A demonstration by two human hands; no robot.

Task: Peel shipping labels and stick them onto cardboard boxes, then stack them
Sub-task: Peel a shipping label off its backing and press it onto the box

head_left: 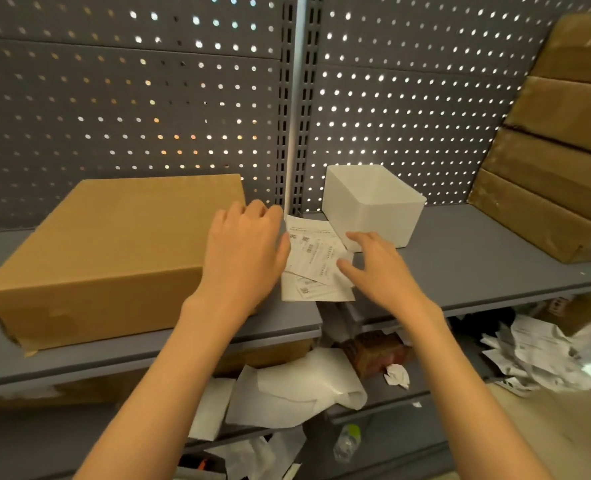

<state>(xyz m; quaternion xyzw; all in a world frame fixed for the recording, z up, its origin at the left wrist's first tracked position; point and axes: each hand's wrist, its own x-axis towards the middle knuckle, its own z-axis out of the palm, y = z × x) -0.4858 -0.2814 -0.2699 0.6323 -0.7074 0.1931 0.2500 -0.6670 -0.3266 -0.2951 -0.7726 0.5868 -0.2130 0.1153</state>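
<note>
A large brown cardboard box [114,244] lies flat on the left part of the grey shelf [477,258]. A loose pile of white shipping labels [316,261] lies on the shelf just right of the box. My left hand [243,251] hovers over the box's right end, fingers loosely curled, thumb near the labels' left edge, holding nothing. From the right, my right hand [377,268] reaches with fingers spread, its fingertips at the pile's right edge. I cannot tell whether they touch the paper.
An open white bin [373,206] stands behind the labels. Several brown boxes [557,161] are stacked at the right against the perforated back panel. Lower shelves hold crumpled backing paper [297,386], more paper scraps [536,355] and a plastic bottle [347,441].
</note>
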